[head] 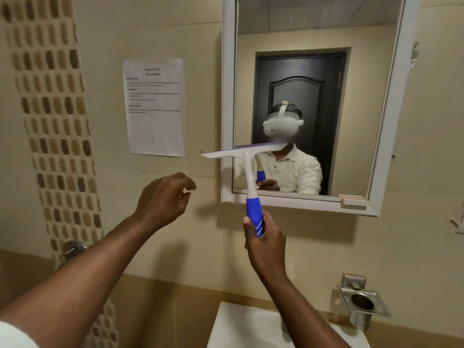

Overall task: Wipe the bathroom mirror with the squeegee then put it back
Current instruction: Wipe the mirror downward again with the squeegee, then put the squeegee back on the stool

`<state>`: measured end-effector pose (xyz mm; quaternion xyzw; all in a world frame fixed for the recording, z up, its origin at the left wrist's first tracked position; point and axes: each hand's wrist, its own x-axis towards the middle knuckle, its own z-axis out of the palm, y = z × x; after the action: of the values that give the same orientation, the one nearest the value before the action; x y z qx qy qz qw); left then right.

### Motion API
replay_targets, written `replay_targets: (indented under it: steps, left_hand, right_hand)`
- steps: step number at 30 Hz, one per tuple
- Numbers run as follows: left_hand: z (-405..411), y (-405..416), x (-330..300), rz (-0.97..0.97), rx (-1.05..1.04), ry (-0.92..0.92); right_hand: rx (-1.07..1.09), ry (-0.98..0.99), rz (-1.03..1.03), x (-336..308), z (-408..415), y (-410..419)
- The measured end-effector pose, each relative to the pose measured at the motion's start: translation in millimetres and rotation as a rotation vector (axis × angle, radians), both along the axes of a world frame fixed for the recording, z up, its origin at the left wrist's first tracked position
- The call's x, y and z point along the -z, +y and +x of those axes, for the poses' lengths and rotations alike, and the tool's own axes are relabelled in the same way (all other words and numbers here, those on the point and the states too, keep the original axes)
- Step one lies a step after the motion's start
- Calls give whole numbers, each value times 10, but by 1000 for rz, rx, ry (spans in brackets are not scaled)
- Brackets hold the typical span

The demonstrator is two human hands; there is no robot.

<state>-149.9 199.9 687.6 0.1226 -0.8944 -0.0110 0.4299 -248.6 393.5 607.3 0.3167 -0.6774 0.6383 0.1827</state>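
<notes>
The bathroom mirror (311, 41) hangs on the beige wall in a white frame, upper right. A white squeegee (247, 156) with a blue handle stands upright in front of the mirror's lower left corner. Its blade runs level, half over the frame and glass, half over the wall. My right hand (263, 237) is shut on the blue handle, below the mirror. My left hand (163, 197) hovers to the left of the mirror, fingers loosely curled and apart, holding nothing. The mirror shows a person with a headset holding the squeegee.
A printed sheet of paper (154, 106) is taped to the wall left of the mirror. A white sink (226, 327) sits below. A metal holder (361, 300) is fixed at lower right. A mosaic tile strip (55, 121) and a chrome fitting (72, 248) are on the left.
</notes>
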Motion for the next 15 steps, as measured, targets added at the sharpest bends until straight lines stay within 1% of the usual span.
replay_targets:
  steps: [4,8,15]
  left_hand:
    - [104,62,-38,53,25,-85]
    - [147,165,-79,179,85,-141]
    - [141,523,-187,547,323,-103]
  right_hand:
    - [-68,26,-5,-97,112,-129]
    - [-148,32,-21,-231,213,-234]
    - [-184,84,-9,-453,280,-219]
